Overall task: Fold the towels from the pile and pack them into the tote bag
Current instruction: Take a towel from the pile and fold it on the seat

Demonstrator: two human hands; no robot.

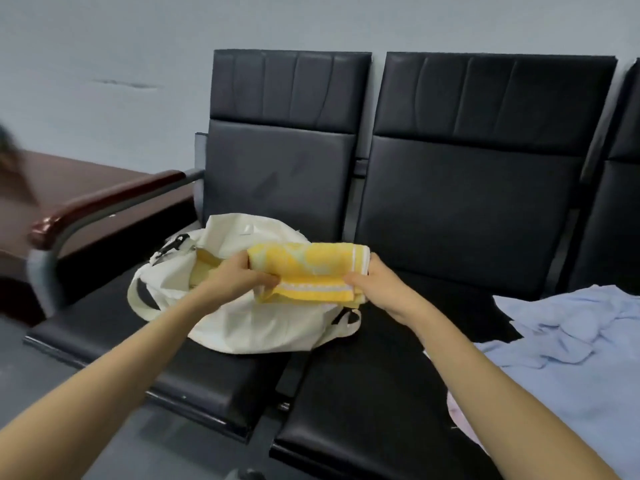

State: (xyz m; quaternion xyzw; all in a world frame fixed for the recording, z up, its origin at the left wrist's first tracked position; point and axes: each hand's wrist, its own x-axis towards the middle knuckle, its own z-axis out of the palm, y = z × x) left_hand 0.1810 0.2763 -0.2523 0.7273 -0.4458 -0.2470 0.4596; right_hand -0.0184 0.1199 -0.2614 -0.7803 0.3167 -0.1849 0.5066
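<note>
- A black padded bench [214, 382] of joined seats carries everything.
- A white tote bag [263, 327] lies slumped on the left seat, its mouth open.
- Right of the bag, on the next seat and well apart from it, lies a crumpled pile of light blue towels [571, 341].
- A pink cloth [460, 417] shows at that pile's edge on the bag's side.

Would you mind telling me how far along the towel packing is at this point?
Done: a yellow cloth, probably a towel, already shows inside the white tote bag. In hand: the left hand and right hand grip a folded yellow towel over the bag's mouth. Left: the crumpled light blue towels on the next seat, with a pink piece under them, are not yet folded.
</note>
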